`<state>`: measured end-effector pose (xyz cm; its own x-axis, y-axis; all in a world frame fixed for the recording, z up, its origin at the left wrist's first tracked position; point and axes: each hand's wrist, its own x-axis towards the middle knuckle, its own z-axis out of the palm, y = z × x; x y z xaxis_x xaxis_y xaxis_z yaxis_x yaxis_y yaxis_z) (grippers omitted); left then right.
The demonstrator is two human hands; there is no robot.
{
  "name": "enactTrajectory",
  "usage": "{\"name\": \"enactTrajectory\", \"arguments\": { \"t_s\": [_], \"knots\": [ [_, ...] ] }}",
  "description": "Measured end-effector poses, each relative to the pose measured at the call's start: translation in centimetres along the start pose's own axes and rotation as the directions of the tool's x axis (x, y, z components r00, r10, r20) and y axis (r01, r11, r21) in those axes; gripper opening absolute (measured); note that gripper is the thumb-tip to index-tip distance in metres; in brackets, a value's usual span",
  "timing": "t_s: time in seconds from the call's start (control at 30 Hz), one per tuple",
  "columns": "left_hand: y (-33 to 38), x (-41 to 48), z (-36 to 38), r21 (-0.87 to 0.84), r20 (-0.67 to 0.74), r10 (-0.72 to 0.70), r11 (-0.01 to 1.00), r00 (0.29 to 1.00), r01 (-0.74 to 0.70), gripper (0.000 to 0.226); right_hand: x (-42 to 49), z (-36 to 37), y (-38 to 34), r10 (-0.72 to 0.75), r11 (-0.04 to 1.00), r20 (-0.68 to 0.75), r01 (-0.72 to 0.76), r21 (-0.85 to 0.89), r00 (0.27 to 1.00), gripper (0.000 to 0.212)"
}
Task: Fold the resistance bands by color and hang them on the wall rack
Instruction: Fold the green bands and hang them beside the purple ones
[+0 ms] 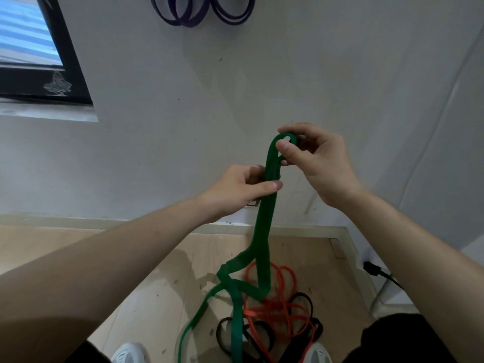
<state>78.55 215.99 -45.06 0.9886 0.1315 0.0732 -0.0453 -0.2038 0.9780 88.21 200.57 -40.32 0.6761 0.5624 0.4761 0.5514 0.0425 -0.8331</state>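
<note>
Dim, flat indoor light. Daylight came from the window (pixel 26 35), upper left. Soft, faint shadows fell on the wall (pixel 157 153). Strong wide-angle bending at edges, slight overall softness.

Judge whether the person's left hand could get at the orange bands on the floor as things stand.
Probably not yet: the left hand pinches the green band up by the wall, and the orange bands lie on the floor partly under green strands.

window (pixel 26 35) upper left | white shoes (pixel 128 353) on wooden floor (pixel 157 284) | black plug (pixel 372 268) right
</note>
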Motion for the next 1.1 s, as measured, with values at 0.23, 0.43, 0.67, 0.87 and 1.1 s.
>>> {"name": "enactTrajectory", "arguments": {
  "t_s": [0.23, 0.43, 0.67, 0.87, 1.1],
  "knots": [
    [0.3, 0.1, -0.1, -0.083, -0.174, 0.001, 0.996, 0.985, -0.016, 0.016, 0.1, 0.1, 0.1, 0.096, 0.984, -0.008, -0.093, 0.151, 0.995, 0.055],
    [0.9, 0.2, -2.2, -0.213, -0.344, -0.027, 0.976, 0.938, -0.05, 0.015, -1.6, 2.5, 3.8, 0.42, 0.872, 0.305, -0.473, 0.124, 0.855, 0.081],
    [1.8, 0.1, -3.7, -0.357, -0.393, -0.087, 0.932, 0.915, -0.065, 0.019, -2.3, 6.6, 4.4, 0.382, 0.831, 0.347, -0.483, 0.275, 0.856, 0.013],
    [1.5, -0.1, -4.7, -0.251, -0.329, -0.013, 0.965, 0.944, -0.074, 0.019, -1.6, 6.7, 3.8, 0.373, 0.838, 0.222, -0.43, 0.335, 0.901, 0.011],
    [0.0, -1.7, -4.7, 0.22, -0.38, 0.115, 0.975, 0.918, -0.031, 0.016, -0.4, 5.2, 4.1, 0.341, 0.866, 0.093, -0.351, 0.358, 0.936, 0.017]
  ]
}}
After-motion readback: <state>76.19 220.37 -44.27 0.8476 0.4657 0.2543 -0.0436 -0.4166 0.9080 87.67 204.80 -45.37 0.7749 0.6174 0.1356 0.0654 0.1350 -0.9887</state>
